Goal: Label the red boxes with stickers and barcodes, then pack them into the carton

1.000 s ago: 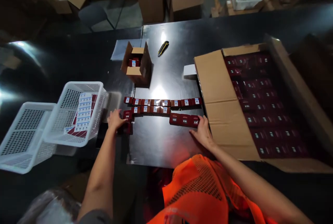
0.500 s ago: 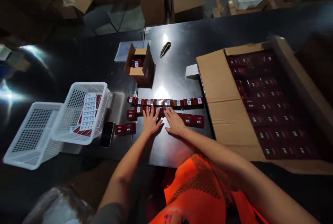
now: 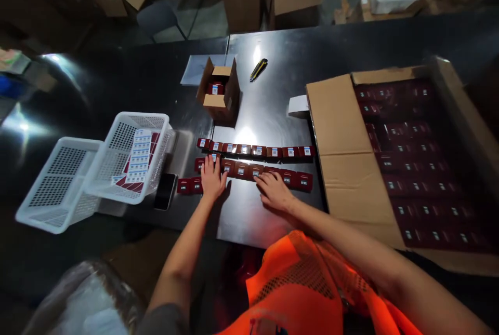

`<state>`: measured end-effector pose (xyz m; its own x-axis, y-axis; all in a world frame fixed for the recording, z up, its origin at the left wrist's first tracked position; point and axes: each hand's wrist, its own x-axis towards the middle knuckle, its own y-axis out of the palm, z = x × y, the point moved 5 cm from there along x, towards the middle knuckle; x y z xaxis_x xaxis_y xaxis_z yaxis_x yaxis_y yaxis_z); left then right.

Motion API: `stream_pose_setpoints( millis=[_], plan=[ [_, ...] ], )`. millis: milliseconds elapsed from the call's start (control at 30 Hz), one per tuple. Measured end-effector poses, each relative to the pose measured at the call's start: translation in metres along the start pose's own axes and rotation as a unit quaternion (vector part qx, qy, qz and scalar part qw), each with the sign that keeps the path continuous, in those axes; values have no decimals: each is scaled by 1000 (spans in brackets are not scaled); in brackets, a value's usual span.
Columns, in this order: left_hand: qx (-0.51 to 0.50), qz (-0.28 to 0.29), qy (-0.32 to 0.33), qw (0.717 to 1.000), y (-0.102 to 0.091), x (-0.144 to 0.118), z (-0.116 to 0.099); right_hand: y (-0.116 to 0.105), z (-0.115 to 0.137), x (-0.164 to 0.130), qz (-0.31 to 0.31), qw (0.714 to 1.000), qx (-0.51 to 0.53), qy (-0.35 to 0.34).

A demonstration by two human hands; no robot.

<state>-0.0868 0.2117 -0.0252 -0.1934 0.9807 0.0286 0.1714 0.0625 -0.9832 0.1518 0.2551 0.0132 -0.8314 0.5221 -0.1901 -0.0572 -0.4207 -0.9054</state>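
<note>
Dark red small boxes lie in rows on the black table [image 3: 273,210], seen from the head camera looking down over an orange mesh vest [image 3: 296,283]. The far row [image 3: 255,150] runs left to right, white labels up, box against box. Just nearer the person, the near row [image 3: 257,171] runs the same way, its long axis across the table from left to right.

Both hands rest on that near row. The left hand [image 3: 212,178] lies flat, fingers spread and pointing away from the person, covering the row's left end; it grips nothing. The right hand [image 3: 275,192] is also loose and flat, fingertips touching the row's near edge about its middle. So the row lies just ahead of both hands, stretching rightward past the right hand.

Two more red boxes [image 3: 189,185] sit apart, just left of the left hand, which is the nearer one to them. Beside those lies a dark phone [image 3: 165,191], and beyond it two white baskets [image 3: 58,195], one holding label sheets.

At the right stands a big open carton [image 3: 339,137] filled with more red boxes. Farther back are a small open cardboard box [image 3: 220,88] and a utility knife [image 3: 258,69].
</note>
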Motion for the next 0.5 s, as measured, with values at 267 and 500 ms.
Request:
stream_pose_setpoints(
  millis=[267,500],
  plan=[
    [-4,-1,9,1000,2,-31,16,-23,-56,-49,-73,994,-1,87],
    [-15,-13,50,999,-15,-15,11,-15,-94,-59,-112,980,-4,164]
  ],
)
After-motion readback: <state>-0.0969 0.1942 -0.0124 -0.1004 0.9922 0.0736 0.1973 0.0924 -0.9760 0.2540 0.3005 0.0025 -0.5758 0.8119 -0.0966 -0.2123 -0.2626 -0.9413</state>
